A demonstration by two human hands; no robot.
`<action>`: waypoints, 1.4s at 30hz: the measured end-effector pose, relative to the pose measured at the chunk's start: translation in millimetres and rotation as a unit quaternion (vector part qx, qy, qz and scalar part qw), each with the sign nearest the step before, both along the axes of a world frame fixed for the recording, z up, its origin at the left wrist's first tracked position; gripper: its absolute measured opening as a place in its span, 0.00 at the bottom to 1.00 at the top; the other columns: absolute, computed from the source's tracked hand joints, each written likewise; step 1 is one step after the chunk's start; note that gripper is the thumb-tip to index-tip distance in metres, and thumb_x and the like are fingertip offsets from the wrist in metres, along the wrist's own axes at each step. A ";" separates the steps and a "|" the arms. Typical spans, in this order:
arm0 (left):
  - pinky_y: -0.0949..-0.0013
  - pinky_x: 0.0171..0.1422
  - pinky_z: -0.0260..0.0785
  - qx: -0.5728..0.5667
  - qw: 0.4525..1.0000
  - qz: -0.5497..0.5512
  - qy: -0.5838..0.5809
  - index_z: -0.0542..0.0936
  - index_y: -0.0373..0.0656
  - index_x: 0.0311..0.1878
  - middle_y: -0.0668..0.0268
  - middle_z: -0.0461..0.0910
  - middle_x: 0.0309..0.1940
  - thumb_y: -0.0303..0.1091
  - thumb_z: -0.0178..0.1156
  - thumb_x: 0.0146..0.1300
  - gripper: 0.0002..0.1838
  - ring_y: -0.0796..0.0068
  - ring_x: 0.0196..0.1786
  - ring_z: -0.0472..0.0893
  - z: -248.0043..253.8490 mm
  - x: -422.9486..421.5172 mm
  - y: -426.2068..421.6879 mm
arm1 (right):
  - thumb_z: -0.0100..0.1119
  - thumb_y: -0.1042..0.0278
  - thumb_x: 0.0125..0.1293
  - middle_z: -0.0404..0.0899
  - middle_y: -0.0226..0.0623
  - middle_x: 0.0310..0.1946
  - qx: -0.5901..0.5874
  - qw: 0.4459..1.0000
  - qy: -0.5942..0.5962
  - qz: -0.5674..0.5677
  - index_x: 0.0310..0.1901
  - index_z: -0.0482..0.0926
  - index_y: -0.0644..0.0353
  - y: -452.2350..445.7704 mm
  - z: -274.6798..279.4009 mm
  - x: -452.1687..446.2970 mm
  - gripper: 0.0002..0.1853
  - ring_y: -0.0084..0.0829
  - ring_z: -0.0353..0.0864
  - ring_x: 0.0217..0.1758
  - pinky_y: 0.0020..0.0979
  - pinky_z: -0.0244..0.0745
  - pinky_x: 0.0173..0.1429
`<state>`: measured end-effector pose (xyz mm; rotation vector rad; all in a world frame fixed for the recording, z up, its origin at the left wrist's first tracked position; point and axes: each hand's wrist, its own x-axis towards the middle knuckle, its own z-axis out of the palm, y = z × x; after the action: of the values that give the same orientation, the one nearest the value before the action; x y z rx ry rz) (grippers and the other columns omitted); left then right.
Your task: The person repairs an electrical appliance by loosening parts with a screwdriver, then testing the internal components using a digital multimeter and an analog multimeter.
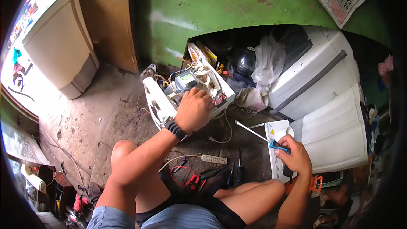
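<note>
My left hand [195, 109], with a dark band at the wrist, reaches into an open white appliance housing [159, 101] full of wires and parts. Its fingers are bent beside a grey box with a green label [185, 80]; the fingertips are hidden behind the hand, so what they touch does not show. In my right hand [295, 157] is a screwdriver [277, 145] with a blue and black handle, its long shaft pointing up and left. Beneath that hand lies a white panel [273, 129] with a yellow warning sticker.
On the floor are a power strip [214, 159], a red clamp tool [193, 181] with cables and another screwdriver [240, 171]. Large white appliance panels [330, 131] stand at the right. Plastic bags [269, 65] lie behind the housing. A cream cabinet [59, 42] stands at the left.
</note>
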<state>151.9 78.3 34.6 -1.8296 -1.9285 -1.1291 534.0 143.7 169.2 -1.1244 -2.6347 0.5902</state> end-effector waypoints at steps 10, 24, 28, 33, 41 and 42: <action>0.56 0.64 0.68 -0.046 0.999 0.017 0.002 0.90 0.44 0.41 0.64 0.84 0.47 0.39 0.69 0.62 0.11 0.59 0.57 0.77 9.0 -13.0 63.8 | 0.67 0.62 0.73 0.89 0.50 0.37 0.038 0.996 -0.027 -0.076 0.53 0.79 0.60 35.9 8.2 -79.6 0.14 0.52 0.90 0.44 0.46 0.81 0.48; 0.52 0.65 0.62 -0.140 0.990 -0.019 -0.022 0.93 0.49 0.40 0.64 0.84 0.47 0.49 0.70 0.65 0.14 0.60 0.59 0.77 -3.9 -8.7 92.4 | 0.65 0.58 0.75 0.89 0.49 0.34 -0.015 0.995 -0.075 -0.060 0.55 0.79 0.59 75.5 21.3 -112.1 0.16 0.52 0.90 0.42 0.46 0.80 0.46; 0.52 0.65 0.62 -0.111 0.993 -0.011 -0.031 0.93 0.48 0.37 0.65 0.85 0.46 0.48 0.70 0.64 0.13 0.61 0.59 0.78 -10.6 -5.1 95.0 | 0.70 0.61 0.72 0.89 0.50 0.38 -0.001 0.995 -0.084 -0.044 0.55 0.80 0.61 89.7 27.4 -109.9 0.17 0.50 0.91 0.43 0.45 0.81 0.48; 0.52 0.66 0.61 -0.152 0.987 -0.010 -0.051 0.93 0.50 0.41 0.67 0.84 0.47 0.47 0.70 0.65 0.12 0.62 0.60 0.77 -4.9 -6.6 94.9 | 0.75 0.73 0.64 0.88 0.44 0.44 -0.026 0.999 -0.005 0.046 0.53 0.80 0.65 126.9 28.4 -98.2 0.18 0.38 0.89 0.47 0.37 0.83 0.54; 0.53 0.66 0.61 -0.165 0.984 -0.043 -0.044 0.93 0.50 0.40 0.66 0.84 0.45 0.45 0.68 0.65 0.11 0.62 0.57 0.79 -9.3 -17.5 97.5 | 0.76 0.76 0.62 0.87 0.39 0.46 -0.067 0.977 0.190 -0.066 0.59 0.77 0.64 142.5 42.0 -100.3 0.25 0.26 0.85 0.52 0.28 0.80 0.59; 0.53 0.66 0.61 -0.166 0.984 -0.044 -0.045 0.93 0.50 0.40 0.66 0.84 0.45 0.45 0.68 0.65 0.11 0.62 0.57 0.79 -8.9 -17.2 98.3 | 0.77 0.74 0.61 0.87 0.41 0.47 -0.069 0.976 0.184 -0.089 0.61 0.75 0.63 146.6 45.4 -98.6 0.28 0.26 0.85 0.51 0.28 0.80 0.56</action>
<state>134.7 176.6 25.6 -2.0798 -2.2199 -0.9776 435.4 290.3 214.6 -1.1462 -2.1821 0.8612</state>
